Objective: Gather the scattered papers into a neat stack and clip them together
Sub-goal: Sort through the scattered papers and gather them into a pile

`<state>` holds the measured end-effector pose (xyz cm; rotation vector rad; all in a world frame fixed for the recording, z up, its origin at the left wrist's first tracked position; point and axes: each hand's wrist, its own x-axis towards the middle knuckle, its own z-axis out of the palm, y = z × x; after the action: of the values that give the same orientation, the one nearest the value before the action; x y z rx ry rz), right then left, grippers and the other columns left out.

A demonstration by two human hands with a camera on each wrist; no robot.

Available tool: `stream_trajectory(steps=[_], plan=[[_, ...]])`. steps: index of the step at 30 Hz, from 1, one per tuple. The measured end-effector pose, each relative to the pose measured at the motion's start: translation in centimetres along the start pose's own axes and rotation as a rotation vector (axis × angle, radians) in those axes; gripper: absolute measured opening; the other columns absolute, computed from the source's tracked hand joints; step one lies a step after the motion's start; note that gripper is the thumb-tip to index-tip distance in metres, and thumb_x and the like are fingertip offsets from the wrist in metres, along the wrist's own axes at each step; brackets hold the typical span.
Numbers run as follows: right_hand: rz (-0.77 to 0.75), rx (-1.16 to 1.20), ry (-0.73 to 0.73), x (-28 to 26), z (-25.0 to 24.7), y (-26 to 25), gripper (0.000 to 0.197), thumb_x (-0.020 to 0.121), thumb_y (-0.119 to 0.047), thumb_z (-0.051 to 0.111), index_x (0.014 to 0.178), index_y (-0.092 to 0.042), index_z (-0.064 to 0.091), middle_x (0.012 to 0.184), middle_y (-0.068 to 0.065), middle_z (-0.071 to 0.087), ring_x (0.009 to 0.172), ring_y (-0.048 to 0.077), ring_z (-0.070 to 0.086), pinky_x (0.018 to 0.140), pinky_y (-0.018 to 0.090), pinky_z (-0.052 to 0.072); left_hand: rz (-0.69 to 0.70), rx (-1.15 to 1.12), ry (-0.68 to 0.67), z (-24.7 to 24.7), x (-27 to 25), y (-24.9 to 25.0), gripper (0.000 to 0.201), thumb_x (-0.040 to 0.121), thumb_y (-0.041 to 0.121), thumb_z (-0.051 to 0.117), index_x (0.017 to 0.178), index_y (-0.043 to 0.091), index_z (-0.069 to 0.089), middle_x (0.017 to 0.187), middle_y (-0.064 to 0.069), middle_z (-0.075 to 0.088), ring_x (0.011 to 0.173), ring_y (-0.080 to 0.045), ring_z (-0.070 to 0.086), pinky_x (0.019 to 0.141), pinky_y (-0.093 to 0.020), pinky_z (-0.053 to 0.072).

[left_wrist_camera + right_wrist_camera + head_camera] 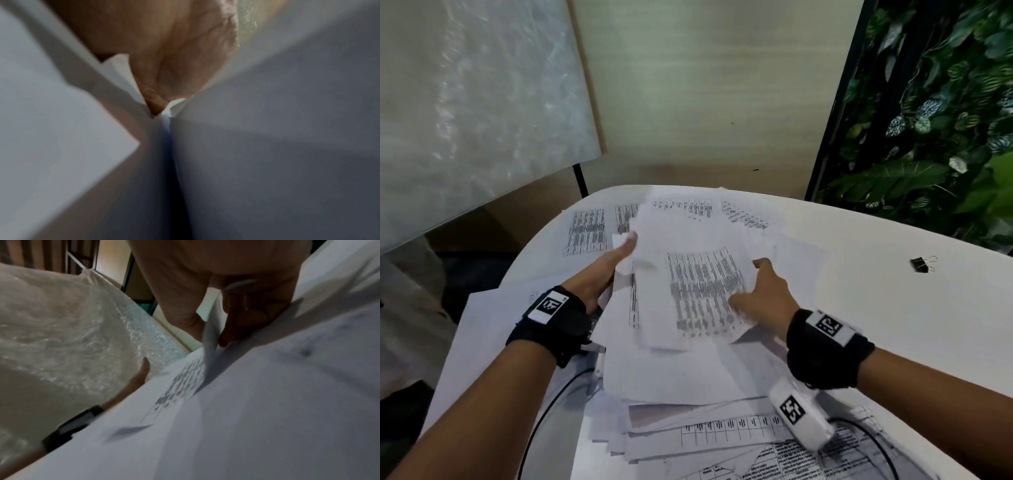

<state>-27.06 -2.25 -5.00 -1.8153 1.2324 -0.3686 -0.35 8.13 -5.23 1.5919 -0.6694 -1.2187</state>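
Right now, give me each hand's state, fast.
Left hand: grips the left side of the papers.
Right hand: pinches the papers' right edge, thumb on top.

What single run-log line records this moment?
phase: gathering | left hand: holds papers | right hand: pinches papers | binder clip: untouched on table | stack: uneven, unclipped

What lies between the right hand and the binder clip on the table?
Nothing visible. The binder clip sits alone on bare white table, to the right of the right hand, which is holding the papers. Only bare tabletop lies between them.
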Motion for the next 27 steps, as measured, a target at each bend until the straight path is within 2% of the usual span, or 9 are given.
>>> stream_trajectory(steps=[3,6,8,13,17,20,23,25,27], plan=[[-0.050,-0.156,-0.073,1.1,-1.4,-0.3,0.068,0.074,-0.048,0.074,0.128,-0.018,0.048,0.106,0.001,0.065,0.086,0.018,0.066,0.074,0.026,0.057,-0.025,0.200,0.032,-0.4,0.6,-0.8,0.065,0.067,0.046,0.090,0.116,0.007,0.071,0.102,-0.023,0.075,0.078,-0.027,0.065,0.071,-0.031,0.047],[-0.234,-0.362,0.093,6.9,-5.0,-1.4,0.030,0.083,-0.041,0.070,0.101,-0.019,0.064,0.086,0.000,0.069,0.088,0.020,0.067,0.076,0.023,0.043,0.010,0.227,0.059,-0.4,1.0,-1.2,0.053,0.075,0.015,0.084,0.122,-0.004,0.065,0.120,-0.026,0.069,0.098,-0.031,0.067,0.084,-0.032,0.050],[-0.277,-0.507,0.158,12.3,-7.9,-2.2,0.028,0.088,-0.034,0.067,0.108,-0.014,0.067,0.105,0.005,0.069,0.105,0.024,0.063,0.082,0.023,0.041,0.012,0.219,0.064,-0.4,1.0,-1.2,0.058,0.065,0.013,0.084,0.118,-0.003,0.067,0.118,-0.022,0.071,0.104,-0.032,0.068,0.086,-0.031,0.051],[0.014,-0.717,0.040,20.6,-9.4,-1.0,0.092,0.085,-0.059,0.061,0.150,-0.004,0.027,0.156,0.016,0.030,0.142,0.032,0.032,0.114,0.036,0.029,0.006,0.202,0.038,-0.8,1.7,-1.7,0.064,0.055,0.018,0.085,0.115,0.002,0.071,0.113,-0.016,0.075,0.110,-0.037,0.069,0.104,-0.049,0.050],[0.097,-0.653,-0.031,23.4,-8.4,0.1,0.151,0.038,-0.084,0.069,0.154,-0.008,0.011,0.160,0.014,0.021,0.145,0.033,0.027,0.117,0.043,0.028,-0.012,0.191,0.030,-0.7,1.7,-1.3,0.058,0.057,0.015,0.081,0.113,0.002,0.072,0.110,-0.013,0.077,0.107,-0.033,0.071,0.099,-0.041,0.053],[0.017,-0.602,0.027,24.2,-8.3,0.1,0.127,0.060,-0.053,0.086,0.155,-0.015,0.010,0.158,0.009,0.028,0.144,0.030,0.032,0.115,0.041,0.031,-0.019,0.155,0.037,-0.7,1.7,-1.4,0.057,0.059,0.010,0.080,0.114,0.001,0.071,0.112,-0.015,0.076,0.110,-0.035,0.070,0.104,-0.045,0.051],[-0.014,-0.405,0.142,24.5,-7.8,0.2,0.109,0.059,-0.032,0.091,0.149,-0.010,0.033,0.147,0.013,0.047,0.131,0.030,0.050,0.106,0.040,0.044,-0.020,0.146,0.046,-0.6,1.7,-1.6,0.058,0.059,0.010,0.081,0.115,0.000,0.071,0.113,-0.017,0.075,0.111,-0.038,0.069,0.105,-0.049,0.049],[0.001,-0.191,0.145,24.9,-7.7,0.5,0.067,0.054,-0.026,0.091,0.113,-0.007,0.064,0.115,0.016,0.069,0.101,0.030,0.067,0.081,0.044,0.059,-0.038,0.147,0.052,-0.5,1.5,-1.5,0.055,0.062,0.008,0.081,0.115,0.000,0.071,0.112,-0.018,0.075,0.111,-0.039,0.068,0.105,-0.051,0.049],[0.004,0.089,0.166,24.2,-8.4,-0.2,0.028,0.062,-0.013,0.088,0.075,-0.007,0.064,0.081,0.012,0.069,0.076,0.026,0.066,0.053,0.028,0.057,-0.053,0.141,0.071,-0.6,1.3,-1.3,0.048,0.067,0.004,0.081,0.113,-0.001,0.071,0.111,-0.020,0.075,0.110,-0.041,0.068,0.104,-0.052,0.049]])
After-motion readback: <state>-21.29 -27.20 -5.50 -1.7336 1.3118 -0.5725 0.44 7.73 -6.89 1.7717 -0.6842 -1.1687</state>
